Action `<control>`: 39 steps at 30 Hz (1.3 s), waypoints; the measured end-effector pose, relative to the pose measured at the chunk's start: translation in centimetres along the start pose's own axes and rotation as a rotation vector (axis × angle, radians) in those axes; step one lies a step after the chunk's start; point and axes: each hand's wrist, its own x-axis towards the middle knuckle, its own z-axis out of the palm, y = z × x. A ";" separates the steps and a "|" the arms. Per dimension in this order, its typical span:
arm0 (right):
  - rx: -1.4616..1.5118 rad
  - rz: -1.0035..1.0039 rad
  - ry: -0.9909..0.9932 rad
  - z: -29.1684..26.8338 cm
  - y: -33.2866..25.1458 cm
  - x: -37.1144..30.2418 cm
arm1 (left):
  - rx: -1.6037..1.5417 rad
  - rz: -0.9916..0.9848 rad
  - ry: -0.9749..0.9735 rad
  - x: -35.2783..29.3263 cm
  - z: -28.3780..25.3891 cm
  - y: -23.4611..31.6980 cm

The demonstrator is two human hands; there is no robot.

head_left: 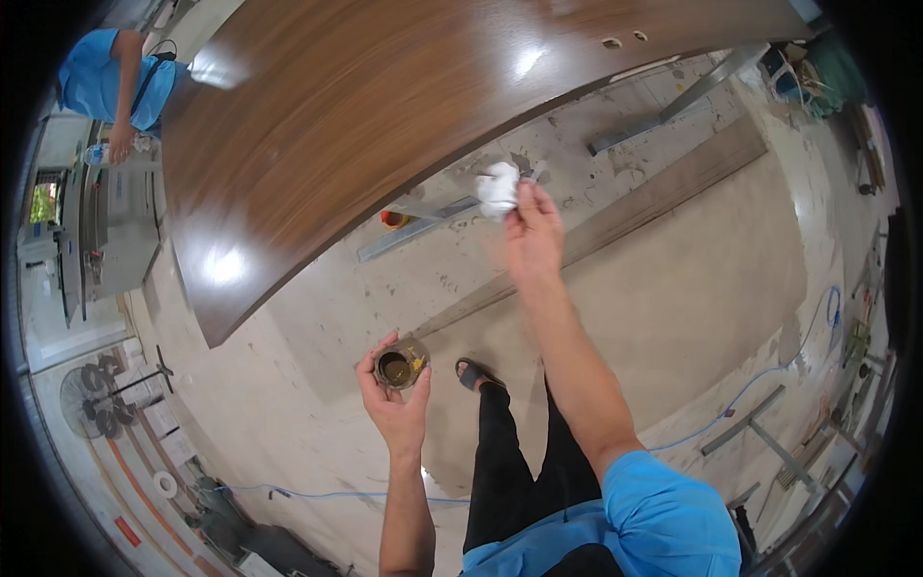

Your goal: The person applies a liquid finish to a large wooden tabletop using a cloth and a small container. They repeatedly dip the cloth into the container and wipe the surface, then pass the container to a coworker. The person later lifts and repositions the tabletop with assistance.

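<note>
My left hand [392, 409] is wrapped round a small round container [416, 352] with dark liquid inside and a yellow mark near its rim. Pinched in the fingers of my right hand [535, 231] is a white wad of cloth [498, 189], held out just off the near edge of a large brown wood-grain panel [385, 87]. Bright light reflects off the panel's glossy top. A gap separates the cloth from the panel's edge in this view, though its exact height cannot be told.
Metal legs [663, 120] stand under the panel. A blue hose [740, 389] snakes over the floor behind me, near a metal stand [750, 423]. At the left are a black fan [91, 399] and, farther off, a person in a blue shirt [91, 77].
</note>
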 end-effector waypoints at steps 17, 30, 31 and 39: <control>-0.502 -0.108 -0.486 3.5 -5.8 1.1 | -0.112 -0.014 0.070 -1.1 -2.6 -1.5; -1.011 -0.282 -0.533 3.7 11.8 -7.8 | -0.179 -0.028 0.206 -2.5 -8.2 -2.2; -1.004 -0.282 -0.506 3.7 12.7 -8.0 | -0.165 -0.016 0.213 -2.7 -9.1 -2.3; -1.003 -0.350 -0.512 4.2 16.5 -11.8 | -0.112 0.018 0.235 -4.1 -15.6 -4.1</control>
